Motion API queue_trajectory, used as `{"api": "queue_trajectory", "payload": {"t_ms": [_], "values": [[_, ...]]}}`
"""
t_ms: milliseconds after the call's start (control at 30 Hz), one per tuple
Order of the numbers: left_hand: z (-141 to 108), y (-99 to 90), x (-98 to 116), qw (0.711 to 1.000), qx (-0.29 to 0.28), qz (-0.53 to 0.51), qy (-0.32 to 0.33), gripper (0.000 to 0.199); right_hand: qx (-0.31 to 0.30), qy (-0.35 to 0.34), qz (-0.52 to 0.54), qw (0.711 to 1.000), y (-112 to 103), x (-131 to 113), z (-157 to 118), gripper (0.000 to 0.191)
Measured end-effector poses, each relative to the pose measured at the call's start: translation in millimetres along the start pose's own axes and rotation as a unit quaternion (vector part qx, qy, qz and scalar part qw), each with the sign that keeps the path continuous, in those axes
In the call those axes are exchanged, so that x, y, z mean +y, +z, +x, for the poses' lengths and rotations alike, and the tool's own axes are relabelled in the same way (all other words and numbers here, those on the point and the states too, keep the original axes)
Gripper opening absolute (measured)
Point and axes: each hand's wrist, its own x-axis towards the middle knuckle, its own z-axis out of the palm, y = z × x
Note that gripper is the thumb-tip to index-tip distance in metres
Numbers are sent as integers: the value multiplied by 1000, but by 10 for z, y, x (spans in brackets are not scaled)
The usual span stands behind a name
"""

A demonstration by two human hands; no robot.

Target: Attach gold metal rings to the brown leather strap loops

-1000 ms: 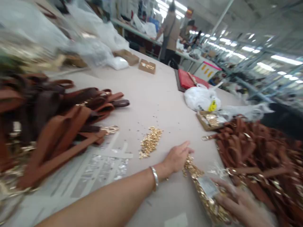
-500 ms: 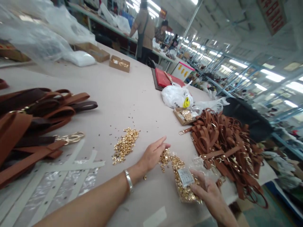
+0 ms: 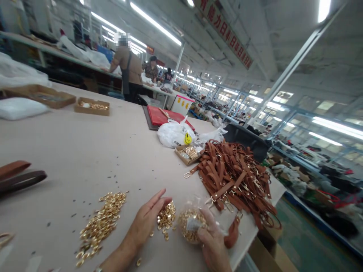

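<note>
My left hand [image 3: 147, 219] rests on its edge on the table, fingers stretched out, curving beside a small heap of gold metal rivet-like pieces [image 3: 166, 216]. My right hand [image 3: 212, 238] grips a clear plastic bag of gold pieces [image 3: 193, 225], which is blurred and has a pale label. The bag is just right of the small heap. A larger spread of gold pieces [image 3: 103, 221] lies to the left of my left hand, and one loose piece [image 3: 138, 261] sits near my left wrist.
A tangled pile of brown straps with gold clasps [image 3: 232, 177] covers the table's right side. Behind it are a small carton of gold parts [image 3: 188, 154], a white plastic bag [image 3: 172, 134] and a red folder [image 3: 167, 116]. More straps [image 3: 19, 177] lie left. A person [image 3: 129, 71] stands at another table.
The view has swung right and tilted up. The bag in my right hand has tipped from lying lengthwise to a rounder, bunched shape. My left hand stays by the small heap.
</note>
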Motion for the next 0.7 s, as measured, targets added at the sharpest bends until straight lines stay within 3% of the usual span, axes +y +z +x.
{"api": "queue_trajectory", "payload": {"t_ms": [100,200,400,533,700], "values": [[5,-8,-17,1000,3,4,1,71,46,24,-61,997,-81,1,-24,53],[13,-16,-30,1000,4,18,5,67,103,-7,-160,982,-220,-63,-48,44],[5,-12,-7,999,17,43,2,68,120,27,-239,963,-361,-281,87,47],[3,-16,2,999,24,29,-4,69,118,12,-196,973,-259,-555,590,44],[7,-32,-11,1000,27,2,-8,67,159,-59,-104,980,-42,-806,1674,49]]}}
